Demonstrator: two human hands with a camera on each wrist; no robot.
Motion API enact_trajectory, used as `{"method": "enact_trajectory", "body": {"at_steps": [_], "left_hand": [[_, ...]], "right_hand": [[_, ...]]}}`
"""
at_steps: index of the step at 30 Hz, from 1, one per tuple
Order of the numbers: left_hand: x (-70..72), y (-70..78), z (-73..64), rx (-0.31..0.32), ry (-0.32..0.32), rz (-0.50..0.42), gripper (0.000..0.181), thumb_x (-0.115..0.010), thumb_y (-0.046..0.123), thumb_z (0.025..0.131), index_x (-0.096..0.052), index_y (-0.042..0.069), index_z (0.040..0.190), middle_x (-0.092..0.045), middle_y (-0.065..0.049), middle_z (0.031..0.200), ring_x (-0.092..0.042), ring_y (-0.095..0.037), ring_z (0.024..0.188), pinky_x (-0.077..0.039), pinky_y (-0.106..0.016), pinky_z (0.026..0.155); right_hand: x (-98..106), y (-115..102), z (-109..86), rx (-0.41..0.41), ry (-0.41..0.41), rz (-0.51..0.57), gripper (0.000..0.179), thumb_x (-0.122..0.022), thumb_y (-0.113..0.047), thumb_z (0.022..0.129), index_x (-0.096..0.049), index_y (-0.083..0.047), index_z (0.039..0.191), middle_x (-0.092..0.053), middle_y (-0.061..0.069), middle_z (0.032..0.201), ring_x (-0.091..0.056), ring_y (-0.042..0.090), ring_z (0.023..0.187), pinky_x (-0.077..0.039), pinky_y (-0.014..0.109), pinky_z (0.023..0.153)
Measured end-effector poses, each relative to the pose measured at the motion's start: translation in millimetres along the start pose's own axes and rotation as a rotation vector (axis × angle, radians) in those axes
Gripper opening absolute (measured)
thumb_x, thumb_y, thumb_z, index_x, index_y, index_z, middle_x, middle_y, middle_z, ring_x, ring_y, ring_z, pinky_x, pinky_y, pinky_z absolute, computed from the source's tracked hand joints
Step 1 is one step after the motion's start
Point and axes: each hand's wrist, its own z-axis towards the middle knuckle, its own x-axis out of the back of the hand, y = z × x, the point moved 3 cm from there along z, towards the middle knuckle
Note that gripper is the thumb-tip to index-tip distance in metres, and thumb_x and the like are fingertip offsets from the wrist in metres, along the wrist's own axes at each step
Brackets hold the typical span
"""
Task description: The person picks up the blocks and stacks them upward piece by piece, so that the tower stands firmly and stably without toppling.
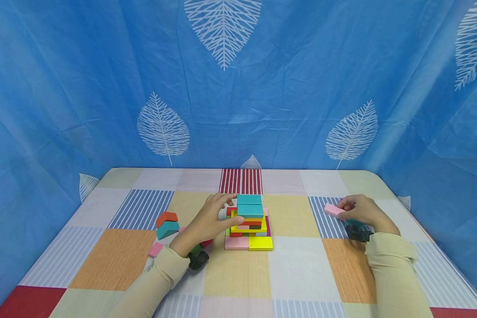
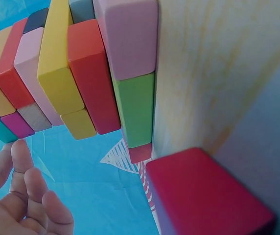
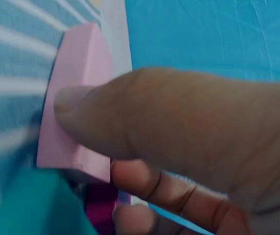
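Note:
Layers of coloured wooden blocks make a tower (image 1: 249,227) in the middle of the table, topped by two teal blocks (image 1: 249,210) side by side. My left hand (image 1: 208,221) is at the tower's upper left, thumb toward the front and fingers toward the back. In the left wrist view its fingertips (image 2: 21,152) are right at the top blocks, with the thumb out of sight. Over at the right, my right hand (image 1: 361,210) pinches a pink block (image 3: 74,98) between thumb and fingers, close over the striped cloth. A teal block (image 3: 39,205) lies beside that pink one.
Loose blocks lie left of the tower: an orange block (image 1: 167,217), a teal block (image 1: 168,230), a small pink block (image 1: 155,249) and others partly hidden by the left arm. A dark red block (image 2: 208,191) is near the left wrist. Blue curtain (image 1: 238,110) hangs behind the patchwork-covered table (image 1: 238,278).

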Motion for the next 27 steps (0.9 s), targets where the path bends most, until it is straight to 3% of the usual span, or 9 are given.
{"method": "enact_trajectory", "body": {"at_steps": [4, 8, 11, 15, 19, 23, 27], "left_hand": [[0.4, -0.1, -0.2, -0.01, 0.0, -0.001, 0.07, -0.082, 0.03, 0.098, -0.054, 0.001, 0.155, -0.061, -0.012, 0.129, -0.052, -0.031, 0.118, -0.053, -0.051, 0.096], [0.6, 0.5, -0.3, -0.008, -0.002, -0.001, 0.07, -0.082, 0.03, 0.098, -0.054, 0.001, 0.156, -0.061, -0.013, 0.129, -0.052, -0.031, 0.119, -0.053, -0.051, 0.097], [0.6, 0.9, -0.6, -0.006, -0.005, 0.0, 0.07, -0.082, 0.03, 0.098, -0.054, 0.001, 0.156, -0.061, -0.013, 0.13, -0.052, -0.031, 0.119, -0.052, -0.052, 0.097], [0.3, 0.7, -1.1, -0.006, -0.006, 0.001, 0.07, -0.081, 0.031, 0.098, -0.054, 0.001, 0.156, -0.062, -0.013, 0.13, -0.052, -0.031, 0.119, -0.052, -0.052, 0.098], [0.2, 0.3, -1.2, -0.008, -0.005, -0.003, 0.07, -0.081, 0.031, 0.098, -0.054, 0.001, 0.155, -0.061, -0.013, 0.13, -0.052, -0.031, 0.119, -0.052, -0.052, 0.098], [0.2, 0.0, -1.3, -0.015, -0.004, -0.004, 0.07, -0.081, 0.03, 0.098, -0.054, 0.001, 0.155, -0.061, -0.013, 0.129, -0.052, -0.031, 0.118, -0.052, -0.051, 0.097], [0.3, 0.2, -1.0, -0.016, -0.002, -0.002, 0.07, -0.081, 0.031, 0.098, -0.054, 0.001, 0.155, -0.061, -0.012, 0.129, -0.052, -0.031, 0.118, -0.052, -0.051, 0.096]], "right_hand": [[-5, -13, 3.6, 0.06, -0.042, -0.028, 0.026, -0.085, -0.003, 0.087, -0.073, 0.008, 0.108, -0.066, 0.014, 0.093, -0.058, 0.032, 0.09, -0.054, 0.047, 0.081], [-8, -19, 5.2, 0.04, -0.072, -0.055, 0.03, -0.085, 0.0, 0.085, -0.073, 0.01, 0.11, -0.068, 0.016, 0.096, -0.059, 0.032, 0.091, -0.055, 0.049, 0.085], [-10, -21, 6.4, 0.048, -0.069, -0.056, 0.028, -0.085, 0.0, 0.086, -0.073, 0.01, 0.11, -0.068, 0.015, 0.094, -0.059, 0.031, 0.09, -0.053, 0.046, 0.081], [-16, -29, 7.6, 0.139, -0.033, -0.017, 0.029, -0.085, -0.004, 0.088, -0.075, 0.008, 0.112, -0.069, 0.014, 0.097, -0.056, 0.028, 0.09, -0.05, 0.038, 0.076], [-20, -40, 9.4, 0.24, 0.022, 0.089, 0.026, -0.083, -0.005, 0.092, -0.076, 0.007, 0.114, -0.073, 0.018, 0.107, -0.061, 0.024, 0.093, -0.053, 0.028, 0.078], [-22, -55, 9.7, 0.342, 0.065, 0.264, 0.023, -0.079, 0.0, 0.095, -0.074, 0.01, 0.116, -0.074, 0.022, 0.111, -0.066, 0.015, 0.092, -0.056, 0.021, 0.08], [-26, -73, 10.0, 0.429, 0.119, 0.435, 0.022, -0.076, 0.006, 0.096, -0.072, 0.013, 0.116, -0.075, 0.011, 0.107, -0.068, 0.006, 0.089, -0.057, 0.017, 0.08]]}}
